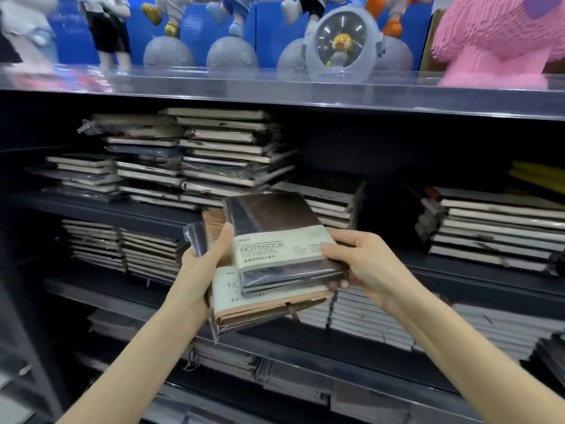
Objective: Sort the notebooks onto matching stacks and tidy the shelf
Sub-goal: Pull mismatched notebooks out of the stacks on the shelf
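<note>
1. Head view: two hands are holding about three wrapped notebooks in front of the shelf [128, 209].
2. The left hand [200, 270] is gripping the tan notebook [260, 304] underneath.
3. The right hand [363, 264] is pinching the brown notebook [275, 224] on top, its long axis pointing toward the shelf.

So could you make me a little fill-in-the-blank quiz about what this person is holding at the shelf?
1. The top notebook has a dark ____ cover.
2. The big word printed on its paper band is ____.
3. The right hand grips the top notebook, while the ____ hand supports the pile.
4. The blocky figure on the top shelf is ____.

Missing words: brown; NOTEBOOK; left; pink
</note>
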{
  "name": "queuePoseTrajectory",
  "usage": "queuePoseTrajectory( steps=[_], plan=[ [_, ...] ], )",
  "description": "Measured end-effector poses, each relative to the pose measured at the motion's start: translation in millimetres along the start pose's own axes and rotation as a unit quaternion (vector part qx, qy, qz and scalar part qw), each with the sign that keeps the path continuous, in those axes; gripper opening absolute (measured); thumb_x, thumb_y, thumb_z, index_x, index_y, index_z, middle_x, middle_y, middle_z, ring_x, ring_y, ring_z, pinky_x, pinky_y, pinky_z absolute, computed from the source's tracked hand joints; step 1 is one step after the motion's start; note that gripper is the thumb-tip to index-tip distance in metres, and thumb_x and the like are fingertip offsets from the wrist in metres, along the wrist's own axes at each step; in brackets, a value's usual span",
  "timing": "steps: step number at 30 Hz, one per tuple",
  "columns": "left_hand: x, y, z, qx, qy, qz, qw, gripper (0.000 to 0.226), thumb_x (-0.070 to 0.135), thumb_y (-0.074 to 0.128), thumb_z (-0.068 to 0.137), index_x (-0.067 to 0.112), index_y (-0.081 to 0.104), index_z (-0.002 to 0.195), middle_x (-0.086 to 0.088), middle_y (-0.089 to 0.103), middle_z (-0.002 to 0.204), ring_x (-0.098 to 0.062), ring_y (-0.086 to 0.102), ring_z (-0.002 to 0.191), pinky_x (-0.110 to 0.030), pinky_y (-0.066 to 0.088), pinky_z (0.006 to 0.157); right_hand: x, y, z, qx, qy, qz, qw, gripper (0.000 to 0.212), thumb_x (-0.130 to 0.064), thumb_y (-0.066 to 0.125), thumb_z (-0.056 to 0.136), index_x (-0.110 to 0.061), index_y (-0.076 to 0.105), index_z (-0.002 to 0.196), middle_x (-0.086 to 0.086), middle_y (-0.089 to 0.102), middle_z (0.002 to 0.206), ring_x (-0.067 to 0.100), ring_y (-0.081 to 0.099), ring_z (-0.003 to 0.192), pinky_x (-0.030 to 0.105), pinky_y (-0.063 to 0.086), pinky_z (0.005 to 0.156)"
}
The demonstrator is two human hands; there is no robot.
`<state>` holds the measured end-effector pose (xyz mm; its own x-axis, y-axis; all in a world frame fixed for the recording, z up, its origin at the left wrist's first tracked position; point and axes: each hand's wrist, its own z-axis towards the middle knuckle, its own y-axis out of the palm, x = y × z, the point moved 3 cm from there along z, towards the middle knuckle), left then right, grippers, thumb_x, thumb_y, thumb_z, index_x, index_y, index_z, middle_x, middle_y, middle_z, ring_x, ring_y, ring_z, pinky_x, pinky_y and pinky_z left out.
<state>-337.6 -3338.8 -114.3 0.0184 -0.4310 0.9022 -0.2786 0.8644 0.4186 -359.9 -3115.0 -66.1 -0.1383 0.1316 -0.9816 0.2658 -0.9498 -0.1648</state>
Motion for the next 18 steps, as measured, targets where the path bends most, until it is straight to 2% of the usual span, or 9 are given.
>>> queuePoseTrajectory(
  steps=[3,5,7,10,11,12,14,16,18],
  plan=[
    [10.1,1.5,-0.4,-0.018,0.011,0.024,0.999,0.113,0.053,0.090,0.045,0.016,0.038,0.138,-0.010,0.071,0.109,-0.030,0.071,0.092,-0.045,0.058,0.073,1.2,2.6,-2.8,-0.031,-0.023,-0.126,0.991,0.030,-0.023,0.065,0.089,-0.025,0.067,0.119,-0.007,0.074,0.076,0.017,0.053,0.042,0.022,0.036,0.036],
    [15.8,2.5,-0.1,-0.034,0.020,0.049,0.998,0.089,0.034,0.087,0.055,0.014,0.043,0.130,-0.010,0.073,0.102,-0.028,0.072,0.086,-0.041,0.058,0.067,1.9,2.0,-2.0,-0.040,-0.027,-0.207,0.977,0.034,-0.036,0.067,0.086,-0.032,0.066,0.119,-0.016,0.070,0.065,0.015,0.055,0.042,0.024,0.039,0.040],
    [18.3,3.9,-0.5,-0.041,0.039,0.060,0.997,0.063,0.016,0.081,0.060,0.015,0.049,0.115,-0.008,0.075,0.086,-0.026,0.073,0.075,-0.036,0.057,0.055,-2.4,-9.7,8.6,0.050,-0.047,-0.275,0.959,0.035,-0.050,0.063,0.084,-0.034,0.068,0.115,-0.011,0.072,0.067,0.012,0.063,0.055,0.028,0.051,0.055],
    [17.9,1.2,1.0,-0.025,0.072,0.061,0.995,0.047,0.007,0.079,0.065,0.028,0.048,0.093,-0.005,0.070,0.085,-0.027,0.072,0.075,-0.039,0.056,0.058,-15.2,-40.1,41.6,0.259,-0.094,-0.379,0.883,0.054,-0.062,0.050,0.087,-0.027,0.059,0.127,-0.004,0.070,0.107,0.018,0.063,0.103,0.032,0.048,0.082],
    [19.2,0.4,1.0,-0.027,0.085,0.066,0.994,0.052,0.010,0.083,0.060,0.029,0.049,0.095,-0.005,0.070,0.091,-0.028,0.071,0.080,-0.041,0.057,0.065,-16.0,-46.6,57.6,0.274,-0.084,-0.392,0.874,0.062,-0.065,0.047,0.087,-0.025,0.051,0.135,-0.001,0.065,0.120,0.022,0.059,0.113,0.033,0.045,0.082],
    [20.5,-0.7,1.8,-0.035,0.093,0.068,0.993,0.071,0.017,0.090,0.050,0.026,0.051,0.109,-0.006,0.069,0.101,-0.029,0.070,0.088,-0.046,0.057,0.074,-15.0,-50.1,74.2,0.268,-0.058,-0.400,0.875,0.071,-0.068,0.043,0.087,-0.023,0.044,0.140,0.002,0.060,0.128,0.025,0.055,0.118,0.033,0.044,0.081],
    [21.5,-2.5,3.8,-0.037,0.091,0.074,0.992,0.121,0.031,0.098,0.026,0.038,0.041,0.132,-0.009,0.062,0.124,-0.034,0.065,0.103,-0.055,0.050,0.089,-8.2,-51.0,101.3,0.245,0.005,-0.411,0.878,0.082,-0.074,0.038,0.084,-0.020,0.036,0.145,0.006,0.057,0.134,0.028,0.055,0.119,0.032,0.042,0.075],
    [23.5,-2.1,2.7,-0.044,0.087,0.075,0.992,0.126,0.033,0.098,0.025,0.039,0.038,0.135,-0.012,0.058,0.129,-0.037,0.064,0.105,-0.057,0.050,0.089,-0.1,-50.3,115.8,0.239,0.041,-0.400,0.884,0.082,-0.075,0.044,0.080,-0.019,0.043,0.140,0.006,0.062,0.125,0.028,0.060,0.110,0.030,0.045,0.072],
    [23.9,-4.0,3.7,-0.058,0.094,0.071,0.991,0.113,0.025,0.094,0.036,0.031,0.041,0.136,-0.012,0.065,0.120,-0.034,0.069,0.095,-0.055,0.055,0.081,6.2,-50.3,121.6,0.241,0.046,-0.327,0.913,0.071,-0.070,0.053,0.079,-0.018,0.056,0.127,0.005,0.068,0.109,0.025,0.065,0.093,0.032,0.053,0.075]
  ],
)
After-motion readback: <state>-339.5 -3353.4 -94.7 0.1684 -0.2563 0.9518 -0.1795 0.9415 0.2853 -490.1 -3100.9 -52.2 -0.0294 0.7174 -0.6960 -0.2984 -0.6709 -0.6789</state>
